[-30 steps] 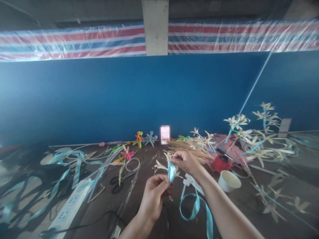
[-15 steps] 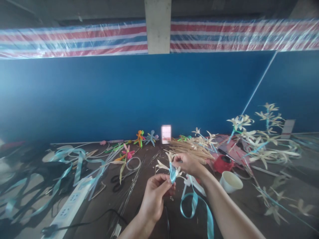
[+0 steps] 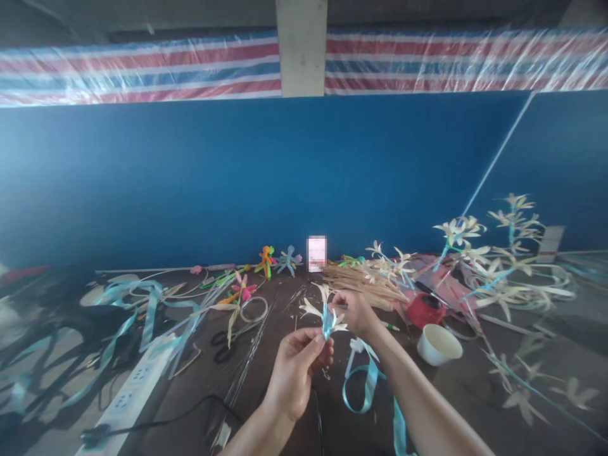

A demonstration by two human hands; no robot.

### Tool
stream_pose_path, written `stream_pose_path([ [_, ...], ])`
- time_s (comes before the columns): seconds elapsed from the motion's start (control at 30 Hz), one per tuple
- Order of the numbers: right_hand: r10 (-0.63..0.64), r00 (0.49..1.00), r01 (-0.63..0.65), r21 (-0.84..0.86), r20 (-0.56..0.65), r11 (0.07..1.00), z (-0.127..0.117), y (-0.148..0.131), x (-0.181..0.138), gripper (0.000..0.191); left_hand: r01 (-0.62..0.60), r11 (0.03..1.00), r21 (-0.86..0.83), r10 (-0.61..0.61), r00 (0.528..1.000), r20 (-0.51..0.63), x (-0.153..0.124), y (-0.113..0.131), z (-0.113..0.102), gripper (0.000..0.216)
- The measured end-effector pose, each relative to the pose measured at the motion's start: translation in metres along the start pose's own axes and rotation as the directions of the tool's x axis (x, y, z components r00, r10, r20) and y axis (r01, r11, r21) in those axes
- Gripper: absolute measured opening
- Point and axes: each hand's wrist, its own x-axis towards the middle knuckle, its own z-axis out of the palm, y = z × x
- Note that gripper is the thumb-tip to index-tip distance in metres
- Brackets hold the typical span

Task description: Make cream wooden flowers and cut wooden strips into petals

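Observation:
My left hand (image 3: 297,370) pinches the stem of a small cream paper flower (image 3: 321,311) that has light blue ribbon wound round its base. Just behind and right of the flower, my right hand (image 3: 357,313) is closed on the upper end of that ribbon. The loose light blue ribbon (image 3: 368,389) trails down from my hands and curls on the dark table (image 3: 190,392) under my right forearm.
Scissors (image 3: 227,342), a roll of clear tape (image 3: 253,310) and a white power strip (image 3: 128,396) lie to the left among blue ribbon scraps. A white cup (image 3: 437,344), a red spool (image 3: 425,309), a straw bundle (image 3: 365,282) and finished flower sprays (image 3: 494,266) are on the right. A blue partition (image 3: 285,171) stands behind.
My right hand has slid a little to the right round the flower and the ribbon loop has shifted with it. The left hand keeps its pinch.

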Motion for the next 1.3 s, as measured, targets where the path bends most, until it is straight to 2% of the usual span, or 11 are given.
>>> stream_pose_path([
  [0.1,-0.007,1.0,0.007,-0.022,-0.015,1.0,0.0,0.002,-0.001,0.012,0.0,1.0,0.0,0.0,1.0,0.001,0.001,-0.001,0.001,0.01],
  [0.3,-0.056,0.993,0.063,-0.064,0.102,0.996,-0.002,0.001,-0.003,0.008,0.006,1.0,-0.01,-0.006,1.0,0.004,0.002,-0.005,0.002,0.009],
  [0.47,-0.016,0.999,0.017,-0.03,0.051,0.999,-0.002,0.004,0.0,0.007,0.025,0.999,-0.029,-0.025,1.0,0.004,0.004,-0.007,0.0,0.009],
  [0.53,-0.032,0.997,0.028,0.052,0.064,0.998,-0.003,0.004,0.001,0.006,0.028,0.999,-0.038,-0.028,1.0,-0.002,0.006,-0.007,0.0,0.009],
  [0.63,-0.101,0.993,0.084,0.254,0.056,0.963,-0.006,0.001,-0.002,0.022,0.031,0.999,-0.042,-0.032,0.999,-0.025,0.007,-0.005,0.0,0.009],
  [0.73,-0.174,0.985,0.146,0.472,0.016,0.87,-0.009,-0.005,-0.012,0.028,0.033,0.999,-0.035,-0.035,0.998,-0.049,0.008,-0.003,0.0,0.01],
  [0.87,-0.212,0.972,0.099,0.637,0.104,0.765,-0.009,-0.012,-0.03,0.024,0.041,0.998,-0.039,-0.043,0.998,-0.036,0.009,-0.003,0.001,0.011],
  [0.97,-0.159,0.979,0.047,0.625,0.125,0.779,-0.004,-0.018,-0.038,0.033,0.045,0.997,-0.055,-0.046,0.999,-0.018,0.011,-0.003,0.001,0.012],
  [1.1,-0.083,0.997,0.065,0.574,0.005,0.816,0.001,-0.023,-0.041,0.033,0.025,0.998,-0.062,-0.027,0.999,-0.029,0.013,-0.003,0.001,0.011],
  [1.2,-0.056,0.998,0.062,0.565,-0.029,0.822,0.002,-0.023,-0.04,0.027,0.027,0.998,-0.06,-0.029,0.999,-0.031,0.013,-0.003,0.001,0.012],
  [1.3,-0.093,0.995,0.093,0.532,-0.028,0.841,0.002,-0.021,-0.038,0.016,0.045,0.997,-0.06,-0.047,0.998,-0.033,0.012,-0.003,0.002,0.011],
])
